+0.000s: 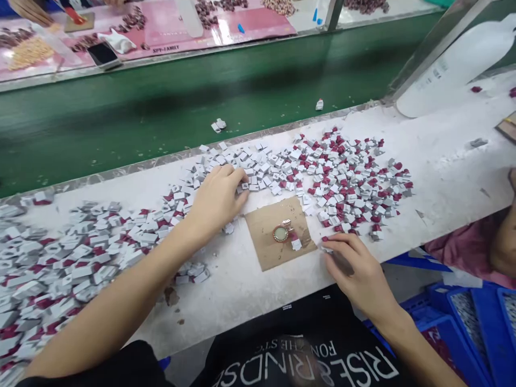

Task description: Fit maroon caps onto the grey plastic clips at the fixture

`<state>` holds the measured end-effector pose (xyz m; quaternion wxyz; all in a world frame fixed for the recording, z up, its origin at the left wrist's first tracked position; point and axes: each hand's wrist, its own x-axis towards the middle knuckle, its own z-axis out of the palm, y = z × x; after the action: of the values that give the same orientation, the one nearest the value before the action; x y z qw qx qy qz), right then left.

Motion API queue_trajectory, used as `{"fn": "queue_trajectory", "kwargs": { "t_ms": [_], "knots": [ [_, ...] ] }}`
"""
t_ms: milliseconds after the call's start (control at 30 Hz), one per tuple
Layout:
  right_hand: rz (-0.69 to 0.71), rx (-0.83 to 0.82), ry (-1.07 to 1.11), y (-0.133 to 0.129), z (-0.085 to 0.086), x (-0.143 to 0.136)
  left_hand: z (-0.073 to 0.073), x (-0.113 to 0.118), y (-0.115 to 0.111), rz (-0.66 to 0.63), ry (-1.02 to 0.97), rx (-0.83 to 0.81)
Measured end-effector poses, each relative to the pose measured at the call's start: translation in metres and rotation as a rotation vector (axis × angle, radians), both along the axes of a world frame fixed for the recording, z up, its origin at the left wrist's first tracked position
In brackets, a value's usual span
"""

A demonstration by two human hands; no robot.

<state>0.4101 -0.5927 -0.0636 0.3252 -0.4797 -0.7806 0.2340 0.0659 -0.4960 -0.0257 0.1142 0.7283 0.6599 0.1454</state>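
Note:
My left hand point(220, 196) reaches into a heap of small white plastic parts point(258, 166), thumb and forefinger closing around one white part point(244, 186) at the heap's near edge. Its other fingers are curled and partly hidden. At the right edge of a brown cardboard square point(266, 258), my right hand point(355, 266) pinches a small maroon-and-white plastic part point(325, 242). On the cardboard sits a small round dish point(280, 233) with pale contents, wet-looking drops around it. Beside the dish lies another white part point(296, 245) with maroon on it.
Maroon-and-white parts point(350, 183) are heaped at right, with more parts point(60, 263) at left. Beyond the bench runs a green belt point(161, 107) carrying a few loose pieces. A white bottle point(451, 64) leans by a metal post. Blue crates point(455, 328) stand below right. Other people's hands work nearby.

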Motion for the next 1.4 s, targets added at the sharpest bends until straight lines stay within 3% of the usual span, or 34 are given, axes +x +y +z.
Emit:
{"fn": "queue_trajectory", "kwargs": {
  "t_ms": [100, 233, 367, 467, 533, 800, 967, 1200, 1400],
  "knots": [
    [-0.018, 0.018, 0.014, -0.001, 0.002, 0.004, 0.001, 0.003, -0.004, 0.019, -0.094, 0.029],
    [-0.056, 0.047, 0.05, -0.003, 0.005, 0.005, 0.019, 0.006, -0.028, 0.135, -0.342, -0.003],
    [-0.08, -0.04, 0.192, -0.001, 0.013, -0.009, 0.031, 0.01, -0.053, 0.202, -0.778, -0.263],
    [0.005, -0.116, 0.27, 0.004, 0.02, -0.027, 0.026, 0.016, -0.061, 0.17, -1.084, -0.474],
    [0.074, -0.116, 0.283, 0.008, 0.024, -0.039, 0.02, 0.022, -0.064, 0.142, -1.188, -0.512],
    [0.132, -0.057, 0.263, 0.023, 0.027, -0.059, -0.002, 0.03, -0.078, 0.149, -1.381, -0.492],
    [0.105, -0.012, 0.25, 0.025, 0.028, -0.064, -0.003, 0.027, -0.082, 0.205, -1.381, -0.513],
    [0.116, 0.023, 0.251, 0.025, 0.028, -0.068, -0.003, 0.029, -0.08, 0.152, -1.266, -0.404],
    [0.108, -0.007, 0.271, 0.025, 0.029, -0.067, -0.003, 0.03, -0.076, 0.144, -1.379, -0.455]
  ]
}}
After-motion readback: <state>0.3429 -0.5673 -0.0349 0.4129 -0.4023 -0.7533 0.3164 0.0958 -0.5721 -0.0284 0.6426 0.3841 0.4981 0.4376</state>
